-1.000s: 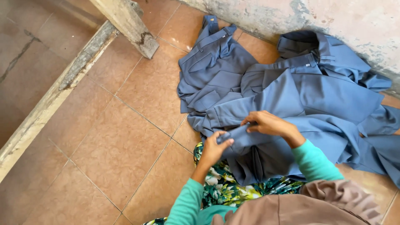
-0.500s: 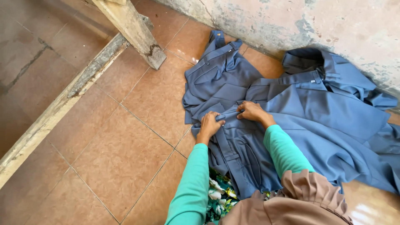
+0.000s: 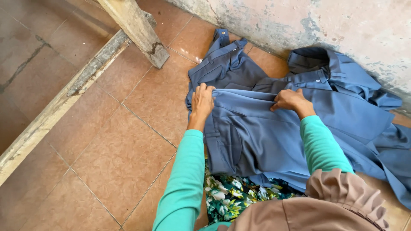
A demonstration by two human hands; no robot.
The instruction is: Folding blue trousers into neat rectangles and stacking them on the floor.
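There were two hands, the left hand (image 3: pixel 202 102) and the right hand (image 3: pixel 290 100), on blue garments (image 3: pixel 274 137) (at least two, exact number unclear), one wooden post (image 3: pixel 136 30), and one flowered cloth (image 3: pixel 233 196).

Trousers (image 3: pixel 257 137): plain slate blue, uniform throughout, as is the second blue garment (image 3: pixel 342 85) beside them. Sleeves (image 3: pixel 184 179): solid teal green. Skirt (image 3: pixel 227 196): dark green with white and yellow floral print. Headscarf (image 3: pixel 325 205): plain brown-beige. Floor tiles (image 3: pixel 107 141): mottled terracotta orange. Wall (image 3: pixel 321 21): grey-white, stained, patchy. Wooden beam (image 3: pixel 55 107): weathered pale grey-brown.
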